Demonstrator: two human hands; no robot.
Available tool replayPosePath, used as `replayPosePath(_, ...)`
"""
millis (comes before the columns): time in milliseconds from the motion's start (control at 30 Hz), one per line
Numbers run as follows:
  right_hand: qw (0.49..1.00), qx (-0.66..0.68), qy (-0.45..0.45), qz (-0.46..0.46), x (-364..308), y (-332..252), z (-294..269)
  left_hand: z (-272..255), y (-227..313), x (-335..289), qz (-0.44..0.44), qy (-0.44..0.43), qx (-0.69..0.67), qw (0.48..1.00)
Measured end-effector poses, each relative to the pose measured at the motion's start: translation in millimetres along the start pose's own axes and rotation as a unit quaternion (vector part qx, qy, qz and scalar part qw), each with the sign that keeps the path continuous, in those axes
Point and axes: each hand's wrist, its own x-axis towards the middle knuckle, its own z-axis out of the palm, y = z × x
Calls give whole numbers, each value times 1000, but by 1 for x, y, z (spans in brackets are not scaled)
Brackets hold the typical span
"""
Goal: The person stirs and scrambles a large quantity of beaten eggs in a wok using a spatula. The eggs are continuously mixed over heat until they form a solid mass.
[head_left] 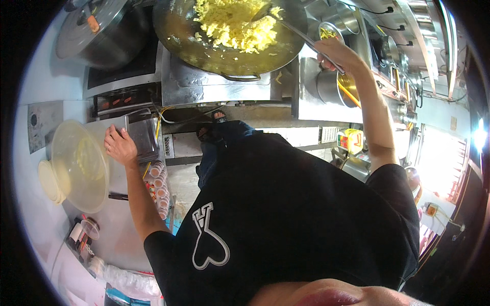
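Observation:
My right hand (pixel 339 55) grips the handle of a long metal ladle (pixel 300 33). The ladle's head dips into yellow, crumbly food (pixel 232 28) that looks like scrambled egg. That food lies in a large wok (pixel 214 61), cut off by the top edge of the head view. On the left, my left hand (pixel 121 144) rests on the steel counter (pixel 122 219) with fingers spread, holding nothing. Its fingertips lie beside the raised edge of a rectangular metal pan or lid (pixel 143 138). Near that hand stands a large translucent plastic bowl (pixel 71 191) with some yellow residue inside.
A big lidded pot (pixel 115 43) stands left of the wok. Pale stacked lids or plates (pixel 49 183) sit beyond the plastic bowl. Several small cups (pixel 160 183) line the counter edge. At right are a metal pot (pixel 329 87) and a yellow container (pixel 350 141).

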Motion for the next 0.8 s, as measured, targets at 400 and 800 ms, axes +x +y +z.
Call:
replayPosePath(400, 783, -586, 69, -197, 52, -49, 101, -2, -1, 3, 6, -11, 4, 1000)
replayPosePath(800, 995, 30, -80, 59, 39, 110, 116, -4, -2, 3, 40, 21, 13, 999)
